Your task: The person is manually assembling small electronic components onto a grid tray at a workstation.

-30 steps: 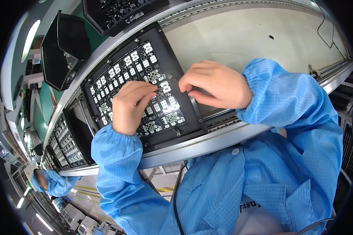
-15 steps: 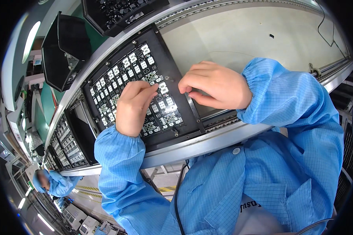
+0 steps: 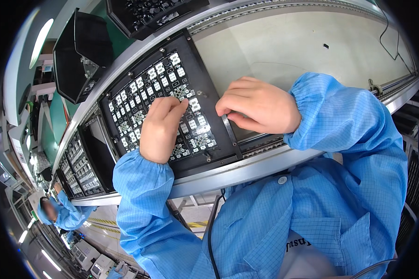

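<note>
A black carrier tray (image 3: 203,69) holds a dark circuit board panel (image 3: 175,84) dotted with rows of white square parts and small components. Above the panel's right half, my left hand (image 3: 160,130) has its thumb and fingertips pinched together close to the white parts. Whatever it pinches, if anything, is hidden. My right hand (image 3: 263,106) is curled at the tray's right edge, with thumb and forefinger drawn together. Its fingertips are near a dark strip on that edge, and I cannot make out anything between them.
Black bins stand beyond the rail: one with small dark parts (image 3: 149,11), another (image 3: 81,53) to its left. More loaded trays (image 3: 81,169) sit along the line at left, near a blue-clad co-worker (image 3: 67,211). A small black piece (image 3: 326,46) lies on the pale surface.
Both hands keep nearly the same pose over the tray. The right hand's fingers look slightly more closed. The co-worker's arm has risen toward the line; the view has shifted slightly.
</note>
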Demonstrator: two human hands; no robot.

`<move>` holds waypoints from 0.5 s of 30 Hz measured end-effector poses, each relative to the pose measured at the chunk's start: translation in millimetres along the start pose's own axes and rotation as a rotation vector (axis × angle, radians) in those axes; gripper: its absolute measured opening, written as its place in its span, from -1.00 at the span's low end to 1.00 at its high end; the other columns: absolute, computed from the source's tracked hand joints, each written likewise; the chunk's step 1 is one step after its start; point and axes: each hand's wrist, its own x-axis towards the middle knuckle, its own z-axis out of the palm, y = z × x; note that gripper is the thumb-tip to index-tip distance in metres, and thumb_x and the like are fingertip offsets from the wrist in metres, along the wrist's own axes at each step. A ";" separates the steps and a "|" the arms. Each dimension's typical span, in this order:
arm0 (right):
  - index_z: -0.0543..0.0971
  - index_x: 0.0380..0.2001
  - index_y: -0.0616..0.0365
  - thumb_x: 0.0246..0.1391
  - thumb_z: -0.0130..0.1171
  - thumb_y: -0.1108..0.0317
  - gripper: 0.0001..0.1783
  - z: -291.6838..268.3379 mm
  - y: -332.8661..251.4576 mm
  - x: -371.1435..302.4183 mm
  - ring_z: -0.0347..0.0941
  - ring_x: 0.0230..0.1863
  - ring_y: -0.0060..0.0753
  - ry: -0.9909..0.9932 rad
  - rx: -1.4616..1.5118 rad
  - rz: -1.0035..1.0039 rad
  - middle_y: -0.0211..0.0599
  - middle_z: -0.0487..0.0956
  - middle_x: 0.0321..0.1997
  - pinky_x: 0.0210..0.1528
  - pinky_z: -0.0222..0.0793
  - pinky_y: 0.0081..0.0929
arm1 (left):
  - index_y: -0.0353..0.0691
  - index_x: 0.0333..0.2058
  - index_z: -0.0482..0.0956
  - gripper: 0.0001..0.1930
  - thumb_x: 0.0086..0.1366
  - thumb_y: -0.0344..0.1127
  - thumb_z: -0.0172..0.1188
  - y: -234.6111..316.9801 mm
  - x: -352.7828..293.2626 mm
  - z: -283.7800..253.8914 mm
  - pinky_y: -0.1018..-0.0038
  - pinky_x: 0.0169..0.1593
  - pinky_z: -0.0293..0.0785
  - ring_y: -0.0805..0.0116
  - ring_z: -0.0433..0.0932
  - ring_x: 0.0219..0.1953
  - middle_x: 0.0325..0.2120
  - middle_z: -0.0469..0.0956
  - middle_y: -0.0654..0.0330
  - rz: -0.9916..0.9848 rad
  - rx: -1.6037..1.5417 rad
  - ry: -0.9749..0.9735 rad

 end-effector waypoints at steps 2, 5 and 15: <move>0.43 -0.29 0.11 -0.07 0.14 0.55 -0.78 -0.8 0.3 0.3 0.40 -0.23 -0.24 -0.019 -0.012 -0.011 -0.35 0.49 -0.33 -0.11 0.28 -0.33 | -0.38 -0.24 0.56 -0.70 -0.03 -0.60 0.18 2.0 1.1 -2.5 0.36 -0.28 0.46 0.19 0.46 -0.29 -0.35 0.46 0.12 0.047 0.046 -0.019; 0.45 -0.27 0.12 -0.13 0.17 0.52 -0.73 -0.5 2.0 2.0 0.40 -0.18 -0.22 -0.073 -0.030 -0.141 -0.31 0.48 -0.28 -0.08 0.29 -0.31 | -0.46 -0.13 0.49 -0.58 -0.08 -0.60 0.13 9.5 -1.5 -5.2 0.39 -0.20 0.49 0.17 0.45 -0.21 -0.26 0.43 0.08 0.117 0.195 -0.093; 0.50 -0.29 0.15 -0.12 0.23 0.28 -0.70 0.2 5.2 14.5 0.39 -0.10 -0.25 -0.209 -0.177 -0.395 -0.28 0.46 -0.23 0.04 0.30 -0.27 | -0.21 0.06 0.38 -0.56 0.17 -0.61 -0.04 -35.6 21.2 -75.2 0.30 -0.26 0.42 0.10 0.49 -0.33 -0.36 0.50 0.03 -0.398 -0.007 0.268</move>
